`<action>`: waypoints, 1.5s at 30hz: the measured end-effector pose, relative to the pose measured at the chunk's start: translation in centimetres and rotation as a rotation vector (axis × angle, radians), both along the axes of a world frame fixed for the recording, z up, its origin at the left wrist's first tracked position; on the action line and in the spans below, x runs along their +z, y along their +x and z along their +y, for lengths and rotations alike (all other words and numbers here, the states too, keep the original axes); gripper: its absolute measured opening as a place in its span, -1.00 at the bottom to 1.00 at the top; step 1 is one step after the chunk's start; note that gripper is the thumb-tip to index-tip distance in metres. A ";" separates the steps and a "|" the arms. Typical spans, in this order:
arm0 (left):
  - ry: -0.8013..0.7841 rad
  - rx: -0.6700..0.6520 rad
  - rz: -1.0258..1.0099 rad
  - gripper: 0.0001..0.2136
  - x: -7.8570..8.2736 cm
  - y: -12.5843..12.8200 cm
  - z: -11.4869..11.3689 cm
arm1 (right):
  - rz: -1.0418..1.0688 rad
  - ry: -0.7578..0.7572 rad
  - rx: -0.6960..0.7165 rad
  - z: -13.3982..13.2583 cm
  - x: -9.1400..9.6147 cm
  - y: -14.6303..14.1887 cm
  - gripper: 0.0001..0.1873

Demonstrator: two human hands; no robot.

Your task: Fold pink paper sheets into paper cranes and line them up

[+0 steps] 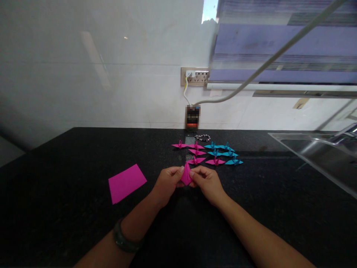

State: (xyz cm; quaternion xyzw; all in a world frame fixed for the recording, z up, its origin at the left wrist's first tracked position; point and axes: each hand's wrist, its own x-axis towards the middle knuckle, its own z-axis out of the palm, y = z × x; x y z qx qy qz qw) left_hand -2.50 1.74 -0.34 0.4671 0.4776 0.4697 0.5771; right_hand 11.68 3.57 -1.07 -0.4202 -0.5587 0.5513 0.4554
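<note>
Between my two hands is a small piece of folded pink origami paper [186, 175], diamond-shaped with a crease down its middle. My left hand [169, 181] pinches its left edge, thumb on top. On the right edge, my right hand [205, 181] grips with thumb and fingers. The fingertips behind the paper are partly hidden. Just beyond my hands stand several pink paper cranes [196, 152] and several blue paper cranes [230, 153], set in loose rows. A stack of pink paper [127, 184] lies left of my left hand.
A dark countertop [69, 167] carries everything. At its back, a beaded bracelet [203, 138] lies near a blurred-out dark box [192, 117] against the wall. White cords run up from there to a wall socket [194, 77]. A metal sink [315, 149] is set in at the right.
</note>
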 end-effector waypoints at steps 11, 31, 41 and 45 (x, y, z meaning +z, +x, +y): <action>-0.021 0.047 -0.026 -0.68 -1.0 -0.1 0.3 | -0.008 0.019 0.009 -0.2 0.1 -0.1 -0.84; 0.258 0.063 0.405 -0.75 -0.2 0.0 0.1 | -0.084 0.123 0.047 0.4 0.2 0.6 -0.78; 0.341 -0.003 0.570 -0.75 0.1 0.1 -0.2 | -0.104 0.113 0.049 0.4 -0.2 0.5 -0.78; 0.282 -0.011 0.502 -0.74 0.1 0.2 -0.1 | -0.082 0.093 0.020 0.5 -0.3 0.5 -0.78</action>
